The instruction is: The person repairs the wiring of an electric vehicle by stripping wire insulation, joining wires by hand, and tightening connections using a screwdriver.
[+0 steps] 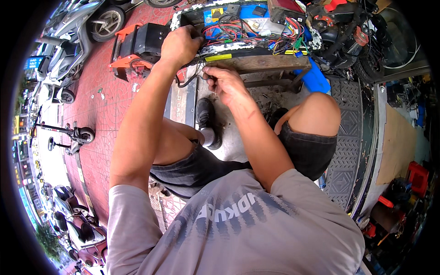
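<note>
An open black housing (233,48) lies across a low wooden bench (275,63) in front of me. Torn white sealant lines its rim, and bundled wires (293,33) in red, black, blue and green fill it. My left hand (182,46) is at its left end, fingers curled down and closed; what they grip is hidden. Lower and to the right, my right hand (225,83) pinches a black cable (187,82), which loops up toward the housing's left end. An orange and black vehicle part (140,43) adjoins the housing on the left.
A blue piece (315,77) hangs by the bench's right end. Motorbike parts and a wheel (369,64) crowd the far right. Red paving (101,110) spreads left, with a kick scooter (68,134) and parked motorbikes (75,41). A ridged metal ramp (346,151) lies right of my knee.
</note>
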`<state>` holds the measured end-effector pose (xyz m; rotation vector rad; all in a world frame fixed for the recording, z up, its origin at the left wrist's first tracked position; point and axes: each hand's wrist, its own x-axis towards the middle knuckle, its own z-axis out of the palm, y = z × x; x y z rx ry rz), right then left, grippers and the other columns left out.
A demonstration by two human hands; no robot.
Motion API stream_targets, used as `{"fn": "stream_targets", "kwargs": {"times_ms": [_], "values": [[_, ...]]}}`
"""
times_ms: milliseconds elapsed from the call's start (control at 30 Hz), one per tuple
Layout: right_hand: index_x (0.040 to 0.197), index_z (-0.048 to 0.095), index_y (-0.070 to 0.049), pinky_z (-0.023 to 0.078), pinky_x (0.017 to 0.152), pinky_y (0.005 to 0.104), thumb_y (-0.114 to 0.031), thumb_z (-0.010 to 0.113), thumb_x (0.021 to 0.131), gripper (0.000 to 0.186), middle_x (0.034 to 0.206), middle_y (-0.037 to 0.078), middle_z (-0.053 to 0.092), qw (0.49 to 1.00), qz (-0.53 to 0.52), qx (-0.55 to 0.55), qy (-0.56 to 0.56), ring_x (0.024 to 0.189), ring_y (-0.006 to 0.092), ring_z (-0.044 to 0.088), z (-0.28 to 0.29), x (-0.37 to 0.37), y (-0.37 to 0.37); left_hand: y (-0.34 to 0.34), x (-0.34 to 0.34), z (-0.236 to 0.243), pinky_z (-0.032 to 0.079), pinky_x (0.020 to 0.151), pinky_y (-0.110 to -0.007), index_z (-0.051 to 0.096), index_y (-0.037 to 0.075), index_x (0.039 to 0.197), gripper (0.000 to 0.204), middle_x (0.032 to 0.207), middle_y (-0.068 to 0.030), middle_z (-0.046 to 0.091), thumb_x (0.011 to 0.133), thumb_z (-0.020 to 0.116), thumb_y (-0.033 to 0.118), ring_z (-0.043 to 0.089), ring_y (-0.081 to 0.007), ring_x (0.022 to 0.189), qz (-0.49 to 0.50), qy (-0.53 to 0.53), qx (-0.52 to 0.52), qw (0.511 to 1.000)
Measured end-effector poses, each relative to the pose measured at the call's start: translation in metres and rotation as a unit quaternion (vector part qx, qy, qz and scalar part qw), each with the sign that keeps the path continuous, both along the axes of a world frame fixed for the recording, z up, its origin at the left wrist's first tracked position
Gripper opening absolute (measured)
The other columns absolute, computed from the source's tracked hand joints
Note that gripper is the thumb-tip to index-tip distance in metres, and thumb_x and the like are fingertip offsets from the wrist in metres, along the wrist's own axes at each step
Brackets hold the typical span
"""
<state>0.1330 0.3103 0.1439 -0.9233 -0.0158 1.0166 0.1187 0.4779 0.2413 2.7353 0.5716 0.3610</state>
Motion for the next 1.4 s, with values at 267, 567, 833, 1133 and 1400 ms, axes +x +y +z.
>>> {"fn": "stream_targets", "kwargs": {"times_ms": [267,567,833,1133,1400], "values": [[0.104,0.07,-0.004,0.04,0.055,0.0215,-0.009,0.071,0.095,0.011,0.086,0.004,0.069,0.995,-0.059,0.066,-0.039,0.064,0.007,0.055,-0.011,-0.005,0.007,-0.03,-0.07,0.031,0.057,0.086,-0.048,0.072,0.005,0.103,0.032,0.098,-0.0175,0.076,0.09,0.071,0.034,0.072,-0.0391,0.095,-0.051,0.098,0.026,0.994],[0.104,0.068,-0.007,0.04,0.058,0.0274,-0.016,0.061,0.102,0.012,0.082,0.003,0.068,0.968,0.021,0.161,0.193,0.055,0.0078,0.046,-0.011,0.006,0.007,-0.04,-0.068,0.036,0.056,0.088,-0.047,0.066,0.002,0.11,0.041,0.103,-0.0208,0.074,0.088,0.074,0.035,0.072,-0.0392,0.1,-0.045,0.126,0.059,0.989],[0.111,0.068,-0.008,0.036,0.055,0.0235,-0.015,0.059,0.101,0.015,0.088,0.004,0.071,0.987,-0.032,0.106,0.119,0.053,0.0058,0.041,-0.006,-0.002,0.006,-0.04,-0.06,0.032,0.055,0.09,-0.048,0.07,0.004,0.105,0.031,0.101,-0.0207,0.075,0.085,0.072,0.029,0.071,-0.0392,0.101,-0.002,0.1,0.015,0.995],[0.112,0.073,-0.006,0.035,0.05,0.0215,-0.007,0.068,0.096,0.017,0.092,0.001,0.071,0.991,-0.112,0.058,0.032,0.056,0.0045,0.045,0.01,-0.011,0.014,-0.043,-0.061,0.026,0.055,0.089,-0.049,0.066,0.002,0.106,0.034,0.101,-0.0223,0.074,0.084,0.073,0.027,0.071,-0.0412,0.1,-0.014,0.085,0.024,0.996],[0.102,0.072,-0.002,0.033,0.045,0.0225,-0.002,0.069,0.095,0.007,0.08,0.0,0.065,0.968,-0.231,0.098,0.029,0.053,0.0059,0.046,0.008,-0.022,0.044,-0.04,-0.066,0.018,0.055,0.088,-0.05,0.06,0.0,0.108,0.039,0.099,-0.0257,0.072,0.082,0.075,0.026,0.07,-0.0433,0.099,-0.044,0.081,0.04,0.995]]}}
